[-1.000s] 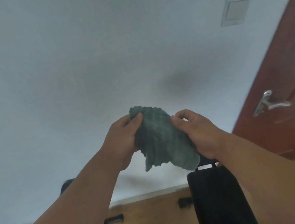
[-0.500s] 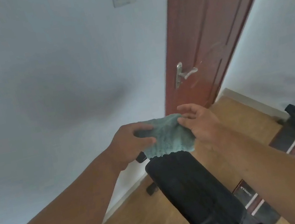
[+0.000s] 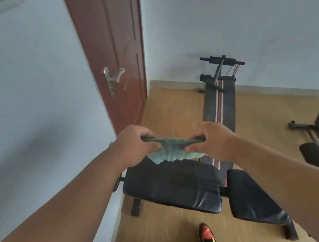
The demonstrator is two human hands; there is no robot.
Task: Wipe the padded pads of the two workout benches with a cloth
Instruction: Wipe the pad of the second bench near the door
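a teal cloth (image 3: 167, 151) is held stretched between both hands above the near bench: its left end is pinched in the curled fingers of the left hand (image 3: 136, 149), its right end in those of the right hand (image 3: 214, 140), and the loose middle hangs in a ragged fold. the cloth is in the air, not yet touching any padding. directly beneath it lies the black back pad (image 3: 172, 186) of the near bench, close to the wall (image 3: 23, 102), with the black seat pad (image 3: 250, 196) just beside it to the right. the second bench (image 3: 220, 103), dark with red and white stripes, is set farther off near the far wall, beyond the brown door (image 3: 113, 43).

the step in hand is judged to be the readying of the cloth for the first wipe. it would be done well if the cloth were folded into a flat pad, laid on the far end of the back pad and drawn along its length in overlapping strokes, with even pressure kept through a flat palm. the seam between back pad and seat pad should be covered too, since dirt is likely gathered there. the cloth should be kept from bunching, or only a narrow strip will be cleaned.
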